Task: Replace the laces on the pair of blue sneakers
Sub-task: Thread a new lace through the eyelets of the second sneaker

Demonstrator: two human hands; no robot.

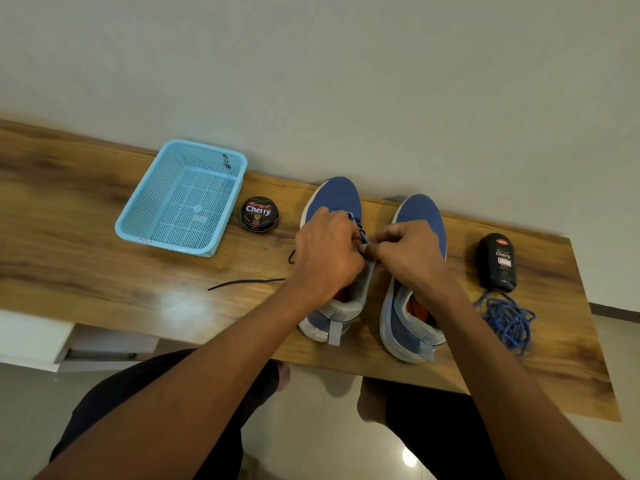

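Observation:
Two blue sneakers stand side by side on the wooden shelf (104,237), toes toward the wall. My left hand (323,258) lies over the tongue of the left sneaker (334,197) with its fingers curled on a dark lace (242,283) whose loose end trails left across the wood. My right hand (408,252) meets it over the same shoe and pinches the lace near the eyelets. The right sneaker (420,211) stands partly behind my right wrist. A heap of blue laces (507,323) lies at the shelf's right end.
A light-blue mesh basket (138,221) stands at the left. A round tin of black polish (259,214) sits between it and the shoes. A black polish bottle (497,263) lies right of the shoes. The shelf's front edge is near my knees.

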